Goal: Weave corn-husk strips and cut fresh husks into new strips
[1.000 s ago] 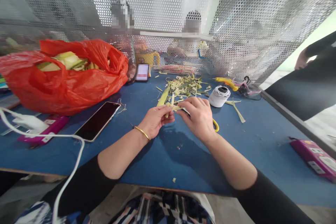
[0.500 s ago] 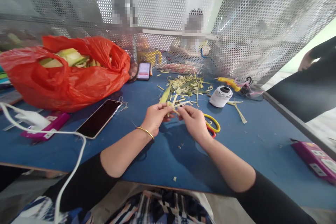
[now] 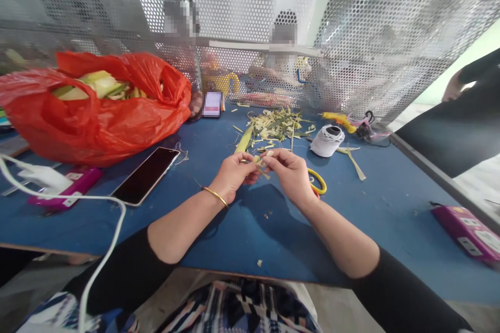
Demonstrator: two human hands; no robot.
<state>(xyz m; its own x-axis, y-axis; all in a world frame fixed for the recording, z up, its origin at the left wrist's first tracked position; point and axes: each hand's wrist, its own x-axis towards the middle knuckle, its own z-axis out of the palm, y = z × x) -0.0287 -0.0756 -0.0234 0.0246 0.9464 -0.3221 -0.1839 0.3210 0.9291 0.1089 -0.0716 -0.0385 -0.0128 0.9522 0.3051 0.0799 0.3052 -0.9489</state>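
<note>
Both hands meet over the middle of the blue table (image 3: 250, 234). Pale plant strips (image 3: 259, 163), crossed or folded together, are pinched between the thumb and fingers of my left hand (image 3: 235, 171). My right hand (image 3: 288, 169) is closed at the fingertips on an end of these strips. Fingers hide part of the piece. Just beyond my left hand lies a green leaf piece (image 3: 244, 139), beside a heap of plant scraps (image 3: 277, 124). Scissors with a yellow and red handle (image 3: 321, 181) lie partly behind my right hand.
A red plastic bag (image 3: 128, 125) of plant husks stands at the left. Near it are a phone (image 3: 146, 176), a white cable (image 3: 120, 226) and a purple power strip (image 3: 84, 187). To the right sit a white thread spool (image 3: 327, 141), a yellow glue gun (image 3: 339, 120) and another purple power strip (image 3: 466, 231).
My right fingers have moved slightly up and closer to my left hand. The strips, spread out before, now look folded and more covered by fingers. The view has shifted slightly.
</note>
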